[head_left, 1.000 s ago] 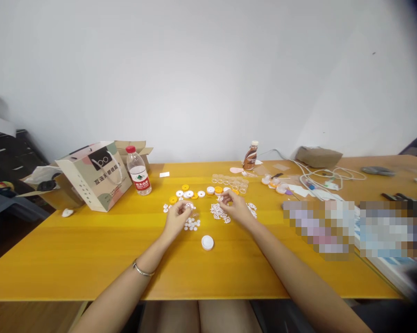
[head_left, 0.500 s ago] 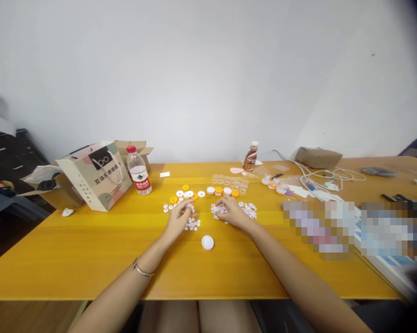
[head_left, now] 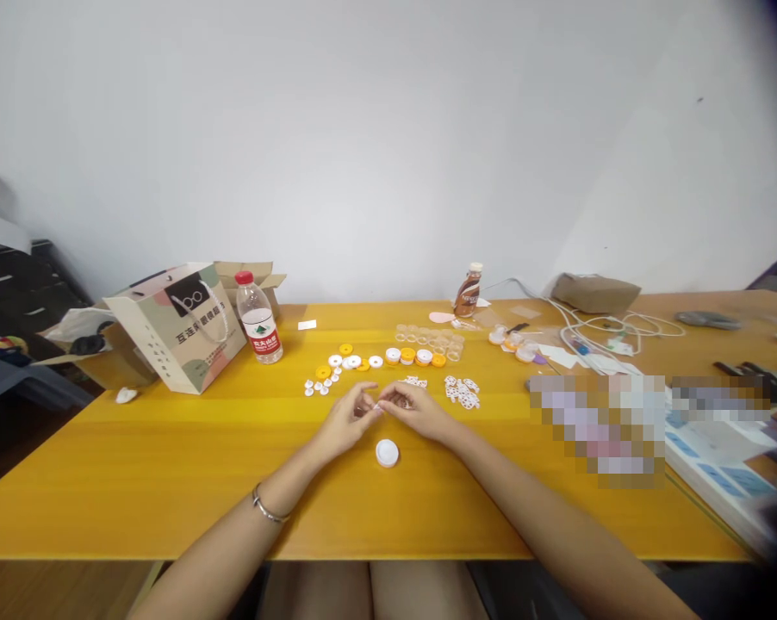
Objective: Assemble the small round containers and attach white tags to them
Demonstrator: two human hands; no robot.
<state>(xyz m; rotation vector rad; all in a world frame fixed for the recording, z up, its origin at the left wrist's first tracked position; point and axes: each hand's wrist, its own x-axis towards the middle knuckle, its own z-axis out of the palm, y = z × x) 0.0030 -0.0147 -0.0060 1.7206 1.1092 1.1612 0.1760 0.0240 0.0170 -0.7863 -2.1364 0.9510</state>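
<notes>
My left hand (head_left: pixel 350 419) and my right hand (head_left: pixel 419 411) meet fingertip to fingertip above the middle of the table. Both are closed in a pinch around a small white piece (head_left: pixel 378 406), whose shape is too small to make out. Just below them, a round white cap-like part (head_left: pixel 387 453) lies flat on the wood. Beyond the right hand are small white perforated pieces (head_left: pixel 462 393), with more (head_left: pixel 416 381) partly hidden behind its fingers. Several white knob-like pieces (head_left: pixel 317 388) lie past the left hand.
Behind the hands runs a row of white and orange round parts (head_left: pixel 407 356), with see-through cups (head_left: pixel 454 349) farther back. A water bottle (head_left: pixel 260 323) and paper bag (head_left: pixel 182 331) stand left. A brown drink bottle (head_left: pixel 468 293) and cables (head_left: pixel 579 331) are right.
Both hands have come inward from the small white pieces on either side. Their fingertips now meet over the table, pinching a small white piece. The round white cap-like part has not moved.
</notes>
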